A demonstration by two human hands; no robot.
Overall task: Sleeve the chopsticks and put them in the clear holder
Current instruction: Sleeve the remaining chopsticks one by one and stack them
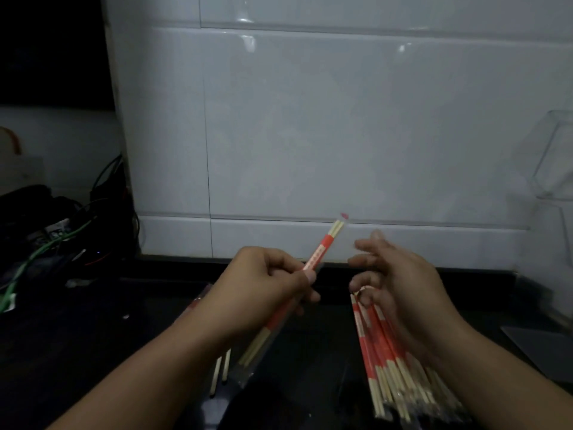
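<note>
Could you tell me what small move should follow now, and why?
Probably carry the sleeved pair rightward to the clear holder: the left hand grips it, it looks fully sleeved, and the right hand hovers open, holding nothing.

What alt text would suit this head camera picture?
A left hand grips a red-banded chopstick pair in a clear sleeve, tilted up toward a white tiled wall. The right hand hovers open over a pile of chopsticks on a dark counter.

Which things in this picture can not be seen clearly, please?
- Clear holder: head view, cut off by the right edge, almost invisible against the tiles.
- Right hand: motion blurred, fingers unclear.
- Sleeved chopstick pile: top hidden under the right hand.
- Chopstick pair: middle hidden inside the left hand grip.
</note>
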